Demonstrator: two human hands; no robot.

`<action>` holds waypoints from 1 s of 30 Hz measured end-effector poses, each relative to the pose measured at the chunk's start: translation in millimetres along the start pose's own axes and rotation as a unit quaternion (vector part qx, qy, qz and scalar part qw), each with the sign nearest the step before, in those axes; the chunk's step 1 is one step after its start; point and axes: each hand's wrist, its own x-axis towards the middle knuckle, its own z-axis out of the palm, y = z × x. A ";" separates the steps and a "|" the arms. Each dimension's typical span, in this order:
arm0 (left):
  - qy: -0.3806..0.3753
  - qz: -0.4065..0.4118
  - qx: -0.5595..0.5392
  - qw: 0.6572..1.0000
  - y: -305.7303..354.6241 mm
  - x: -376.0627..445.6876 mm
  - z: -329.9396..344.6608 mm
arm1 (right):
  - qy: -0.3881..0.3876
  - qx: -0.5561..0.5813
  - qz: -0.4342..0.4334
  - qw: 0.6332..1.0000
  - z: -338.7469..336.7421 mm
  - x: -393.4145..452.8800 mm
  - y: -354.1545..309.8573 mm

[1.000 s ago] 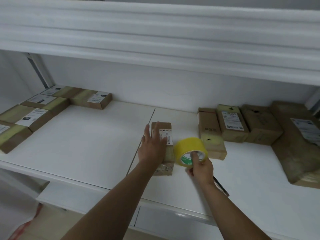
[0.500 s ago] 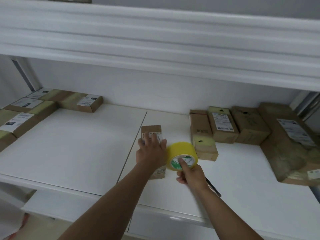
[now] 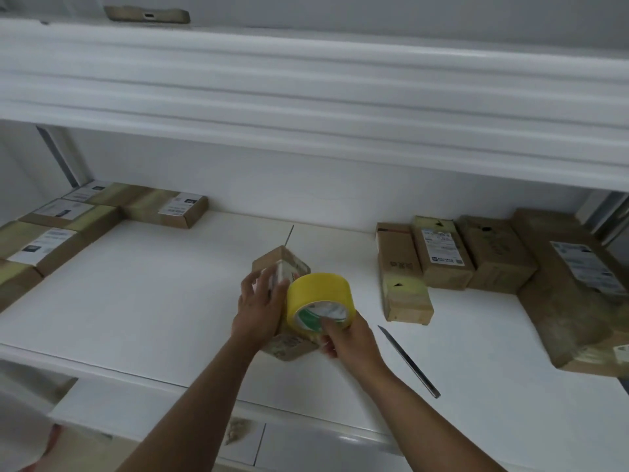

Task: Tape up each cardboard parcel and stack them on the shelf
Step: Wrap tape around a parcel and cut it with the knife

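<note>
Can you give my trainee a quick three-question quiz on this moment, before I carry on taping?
1. True or false: the yellow tape roll lies loose on the white shelf.
2. Which hand grips the small parcel? A) left hand B) right hand C) neither
3. Fill in: the thin metal blade lies on the shelf to the ___ of the right hand.

Key
1. False: the right hand holds it against the parcel.
2. A
3. right
</note>
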 end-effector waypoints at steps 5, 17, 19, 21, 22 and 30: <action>0.047 -0.032 -0.142 0.988 -33.9 -19.6 -9.2 | -0.030 -0.112 -0.057 0.992 26.5 -1.9 -17.5; -0.025 -0.090 -0.319 0.943 -24.6 -30.3 10.0 | -0.027 -0.245 -0.029 0.969 23.6 -0.7 -28.4; -0.050 -0.095 -0.326 0.939 -14.1 -30.3 16.8 | -0.014 -0.180 -0.007 0.984 15.8 -2.6 -26.8; -0.060 -0.089 -0.331 0.938 -8.1 -29.1 23.0 | 0.002 -0.150 -0.002 0.989 10.0 -6.3 -28.3; -0.062 -0.079 -0.330 0.938 -4.5 -30.1 25.3 | 0.004 -0.148 0.002 0.989 6.0 -7.8 -29.1; -0.024 -0.118 -0.279 0.953 -11.8 -30.3 25.5 | -0.026 -0.214 -0.038 0.976 -6.1 -7.0 -31.3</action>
